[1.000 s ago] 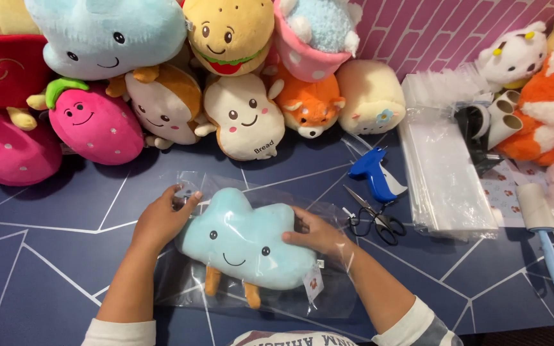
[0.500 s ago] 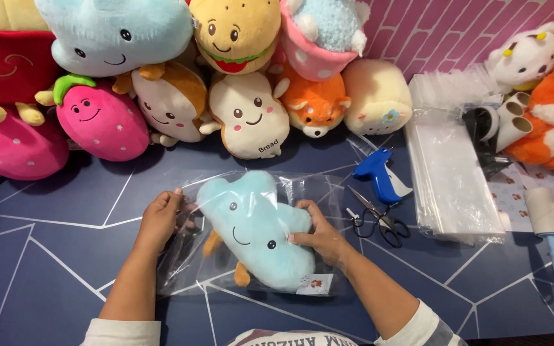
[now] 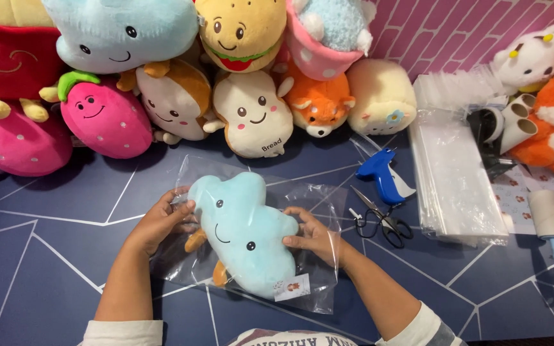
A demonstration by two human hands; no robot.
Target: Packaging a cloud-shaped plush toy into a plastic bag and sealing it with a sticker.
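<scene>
A light blue cloud-shaped plush (image 3: pixel 245 234) with a small face and orange feet lies inside a clear plastic bag (image 3: pixel 315 198) on the dark blue table. My left hand (image 3: pixel 161 221) grips the bag and the plush's upper left edge. My right hand (image 3: pixel 312 234) presses on the plush's right side through the bag. The plush lies tilted, its feet pointing to the left. A small paper tag (image 3: pixel 292 286) shows at its lower end.
A row of plush toys lines the back: a pink strawberry (image 3: pixel 104 118), a bread-shaped one (image 3: pixel 251 115), an orange fox (image 3: pixel 318 102). A blue tagging gun (image 3: pixel 386 176) and scissors (image 3: pixel 379 221) lie right of the bag. A stack of clear bags (image 3: pixel 450 166) and a lint roller (image 3: pixel 553 237) sit further right.
The bagged plush has been turned from upright to tilted, its feet swinging left. Both hands shifted along with it, staying on its two sides.
</scene>
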